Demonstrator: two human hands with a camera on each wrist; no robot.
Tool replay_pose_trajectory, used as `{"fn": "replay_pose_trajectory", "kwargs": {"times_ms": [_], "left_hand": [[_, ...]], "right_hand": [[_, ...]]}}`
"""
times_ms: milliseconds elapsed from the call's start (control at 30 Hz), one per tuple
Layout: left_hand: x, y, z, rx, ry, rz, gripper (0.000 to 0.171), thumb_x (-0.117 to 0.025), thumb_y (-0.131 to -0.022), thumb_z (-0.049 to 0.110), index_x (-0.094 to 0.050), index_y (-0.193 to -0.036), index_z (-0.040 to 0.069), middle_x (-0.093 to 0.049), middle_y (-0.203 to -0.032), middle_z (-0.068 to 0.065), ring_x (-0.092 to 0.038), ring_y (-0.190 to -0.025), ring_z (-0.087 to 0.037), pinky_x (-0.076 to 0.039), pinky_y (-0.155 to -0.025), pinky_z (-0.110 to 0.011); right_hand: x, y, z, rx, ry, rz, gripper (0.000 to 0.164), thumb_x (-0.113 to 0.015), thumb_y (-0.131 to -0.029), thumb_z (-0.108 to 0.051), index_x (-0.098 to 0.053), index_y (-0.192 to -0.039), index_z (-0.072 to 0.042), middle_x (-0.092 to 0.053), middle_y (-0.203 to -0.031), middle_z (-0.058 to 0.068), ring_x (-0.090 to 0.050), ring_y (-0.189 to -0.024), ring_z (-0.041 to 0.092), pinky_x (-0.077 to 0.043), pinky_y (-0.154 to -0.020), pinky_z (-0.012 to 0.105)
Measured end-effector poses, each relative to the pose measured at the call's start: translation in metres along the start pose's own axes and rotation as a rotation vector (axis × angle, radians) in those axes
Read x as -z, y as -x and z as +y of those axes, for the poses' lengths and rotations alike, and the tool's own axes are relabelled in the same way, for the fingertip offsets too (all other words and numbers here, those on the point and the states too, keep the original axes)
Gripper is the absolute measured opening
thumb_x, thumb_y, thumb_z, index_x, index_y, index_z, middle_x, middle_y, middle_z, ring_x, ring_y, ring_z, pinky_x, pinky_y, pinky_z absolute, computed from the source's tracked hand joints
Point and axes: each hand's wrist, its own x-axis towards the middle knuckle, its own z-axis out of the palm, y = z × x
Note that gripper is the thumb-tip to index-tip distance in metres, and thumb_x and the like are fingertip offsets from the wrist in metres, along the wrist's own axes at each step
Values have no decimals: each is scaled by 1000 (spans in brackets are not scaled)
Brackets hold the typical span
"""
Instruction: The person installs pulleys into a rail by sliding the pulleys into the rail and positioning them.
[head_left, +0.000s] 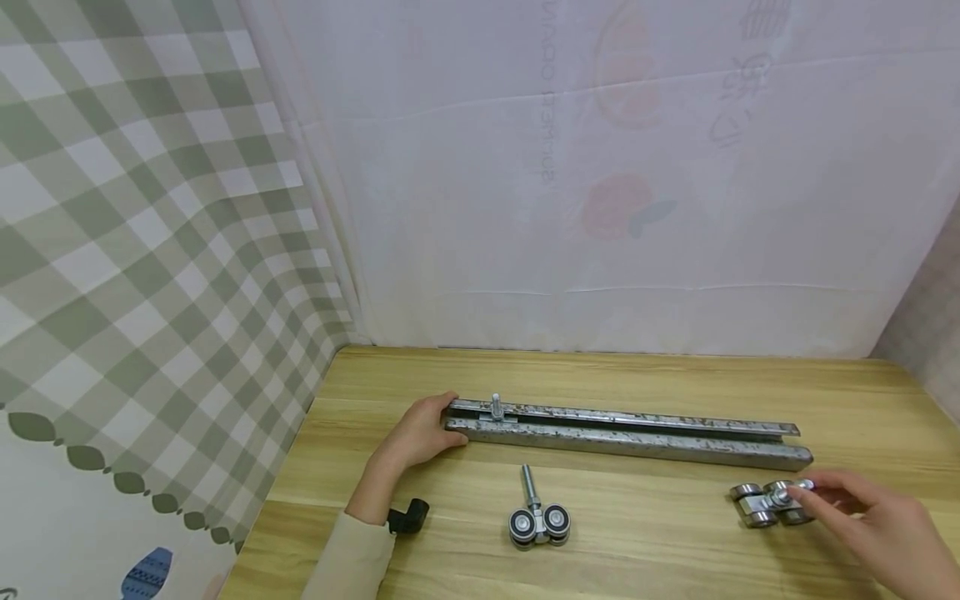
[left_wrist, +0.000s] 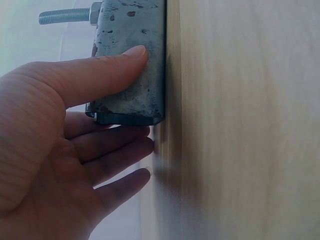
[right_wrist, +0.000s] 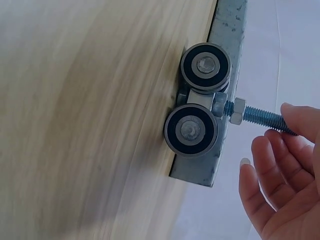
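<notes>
A worn steel channel track (head_left: 630, 437) lies across the wooden table, its slot facing up. My left hand (head_left: 420, 429) grips its left end, the thumb (left_wrist: 117, 75) on the near side wall. Inside the slot near that end sits one roller, its bolt (head_left: 497, 407) sticking up. At the right, my right hand (head_left: 877, 521) pinches the threaded bolt (right_wrist: 265, 118) of a four-wheeled roller trolley (head_left: 768, 502), apart from the track's right end. Another roller trolley (head_left: 538, 523) rests on the table in front of the track, its bolt pointing away from me.
A black elbow-shaped piece (head_left: 408, 517) lies beside the left forearm, partly hidden by the sleeve (head_left: 351, 558). Behind the table hangs a white printed cloth (head_left: 480, 208). A green checked cloth (head_left: 165, 183) hangs at the left.
</notes>
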Motion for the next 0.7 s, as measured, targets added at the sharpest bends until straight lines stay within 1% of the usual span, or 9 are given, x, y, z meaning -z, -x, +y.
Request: {"fn": "replay_pose_trajectory", "kwargs": {"times_ms": [167,300,467,533,633,700], "left_hand": [[-1,0,0,8,9,1,76,-87,-88,20,-51,-152,-3,-56,-149,-22,-51,-140,-38,-44,-115,-51],[-1,0,1,19,14,2,77,-87,-89,20,-51,-153,-2,-55,-151,-21,-50,-141,-38,-44,-115,-51],[0,0,1,26,18,3,77,-87,-88,20,-50,-153,-2,-55,-151,-21,-50,-141,-38,-43,-116,-51],[0,0,2,22,21,5,77,-87,-88,20,-51,-153,-2,-56,-150,-21,-50,-141,-38,-43,-115,-52],[0,0,2,19,22,5,77,-87,-88,20,-51,-152,-2,-57,-149,-21,-51,-140,-38,-44,-115,-52],[0,0,2,19,23,6,77,-87,-88,20,-51,-152,-2,-57,-149,-21,-51,-140,-38,-44,-115,-52]], "right_hand": [[2,0,6,-22,-9,28,17,-86,-82,1,-75,-93,7,-72,-77,13,-49,-63,-13,-42,-53,6],[2,-1,12,-36,5,30,19,-84,-83,5,-73,-97,11,-73,-80,18,-47,-63,-15,-41,-53,6],[2,-2,19,-23,30,49,18,-81,-83,11,-71,-97,13,-70,-77,17,-44,-64,-16,-39,-52,5],[2,-2,20,-31,39,51,18,-80,-84,12,-70,-99,14,-69,-77,17,-42,-66,-18,-38,-51,5],[4,-3,23,-35,21,63,17,-77,-86,14,-68,-100,16,-68,-78,20,-40,-68,-19,-38,-51,5],[6,-3,25,-33,-1,78,16,-76,-87,14,-68,-101,17,-67,-76,20,-40,-69,-20,-38,-51,6]]}}
